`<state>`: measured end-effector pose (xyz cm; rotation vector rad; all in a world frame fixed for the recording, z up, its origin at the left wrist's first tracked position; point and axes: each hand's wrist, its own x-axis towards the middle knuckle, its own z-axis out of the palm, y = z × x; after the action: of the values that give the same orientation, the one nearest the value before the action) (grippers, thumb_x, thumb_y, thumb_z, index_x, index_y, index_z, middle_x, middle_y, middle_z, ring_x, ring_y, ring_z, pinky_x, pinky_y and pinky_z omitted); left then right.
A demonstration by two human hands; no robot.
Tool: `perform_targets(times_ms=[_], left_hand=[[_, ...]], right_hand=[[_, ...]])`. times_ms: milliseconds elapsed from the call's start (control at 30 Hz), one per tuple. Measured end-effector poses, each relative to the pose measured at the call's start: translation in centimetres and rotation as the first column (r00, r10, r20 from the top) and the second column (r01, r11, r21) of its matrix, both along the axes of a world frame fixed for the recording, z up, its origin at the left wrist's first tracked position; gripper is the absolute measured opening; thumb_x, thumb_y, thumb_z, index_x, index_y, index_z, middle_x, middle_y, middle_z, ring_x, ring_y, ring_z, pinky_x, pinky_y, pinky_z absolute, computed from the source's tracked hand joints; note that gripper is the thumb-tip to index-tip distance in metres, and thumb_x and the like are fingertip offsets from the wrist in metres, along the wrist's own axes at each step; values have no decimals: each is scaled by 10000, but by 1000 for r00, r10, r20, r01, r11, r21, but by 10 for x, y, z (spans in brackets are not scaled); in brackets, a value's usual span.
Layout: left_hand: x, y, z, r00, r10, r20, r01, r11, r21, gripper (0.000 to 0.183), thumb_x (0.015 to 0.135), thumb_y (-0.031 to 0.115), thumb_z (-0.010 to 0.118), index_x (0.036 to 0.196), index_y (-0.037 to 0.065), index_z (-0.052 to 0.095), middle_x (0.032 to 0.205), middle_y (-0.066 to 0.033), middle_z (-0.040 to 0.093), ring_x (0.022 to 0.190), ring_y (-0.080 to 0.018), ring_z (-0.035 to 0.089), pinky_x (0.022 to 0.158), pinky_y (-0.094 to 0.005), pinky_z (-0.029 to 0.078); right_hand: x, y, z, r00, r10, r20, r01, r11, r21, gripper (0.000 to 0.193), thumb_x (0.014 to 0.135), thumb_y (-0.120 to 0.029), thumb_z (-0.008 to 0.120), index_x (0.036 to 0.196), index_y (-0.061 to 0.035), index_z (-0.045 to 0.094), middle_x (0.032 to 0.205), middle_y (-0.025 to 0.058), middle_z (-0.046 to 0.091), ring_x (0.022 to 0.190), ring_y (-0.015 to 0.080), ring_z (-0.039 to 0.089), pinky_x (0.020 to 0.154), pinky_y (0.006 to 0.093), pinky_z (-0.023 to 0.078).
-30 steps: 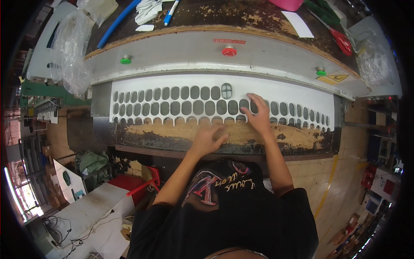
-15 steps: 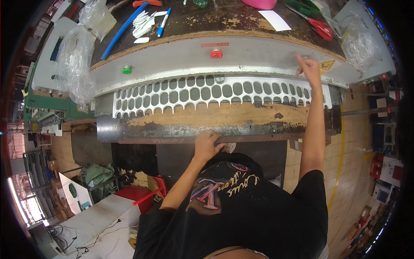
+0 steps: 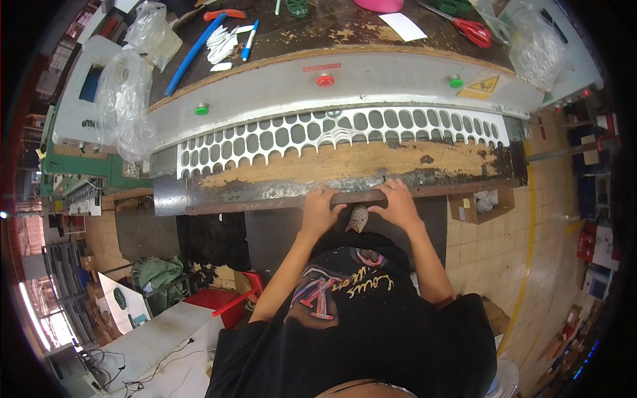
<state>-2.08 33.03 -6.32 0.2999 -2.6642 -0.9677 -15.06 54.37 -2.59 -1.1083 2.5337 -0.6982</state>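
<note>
Handhold step, apparently: gripping bar (image 3: 358,197) with left hand (image 3: 321,207) and right hand (image 3: 399,204), with fingers curled over, short of punched sheet (image 3: 336,135); calling next for loosened grip.

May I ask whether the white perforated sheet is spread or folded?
Mostly spread: the sheet lies lengthwise along the bench, though it looks bunched midway.

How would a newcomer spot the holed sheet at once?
Find the long grey beam. Along its near side, on the worn bed, lies a white sheet. Its rows of oval holes set it apart from the plain white card behind the beam.
</note>
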Motion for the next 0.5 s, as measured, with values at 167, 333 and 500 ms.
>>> perform_targets(times_ms=[167, 333, 500], left_hand=[[-8, -7, -3, 999, -11, 43, 11, 1000, -20, 389, 740, 196, 853, 1078, 57, 718, 970, -177, 634, 926, -393, 593, 837, -465, 473], [-12, -11, -1, 999, -8, 37, 6, 999, 47, 357, 732, 169, 841, 1050, 61, 719, 950, -201, 648, 965, -418, 586, 857, -486, 462], [-22, -26, 17, 960, -198, 200, 183, 979, 90, 332, 772, 244, 841, 1025, 56, 737, 921, -160, 659, 873, -376, 620, 809, -452, 488]], right_hand=[[-5, -6, -10, 993, -58, -98, 58, 998, -1, 399, 718, -133, 837, 1090, -87, 702, 1070, 116, 624, 1107, 323, 565, 970, 434, 432], [-11, -9, -16, 994, -30, -106, 28, 999, -20, 363, 730, -123, 824, 1066, -78, 694, 1045, 114, 619, 1085, 329, 564, 959, 443, 427], [-32, -7, -7, 993, 89, 78, -92, 995, 34, 368, 713, -203, 862, 1010, -65, 695, 1048, 125, 644, 1064, 327, 598, 904, 461, 459]])
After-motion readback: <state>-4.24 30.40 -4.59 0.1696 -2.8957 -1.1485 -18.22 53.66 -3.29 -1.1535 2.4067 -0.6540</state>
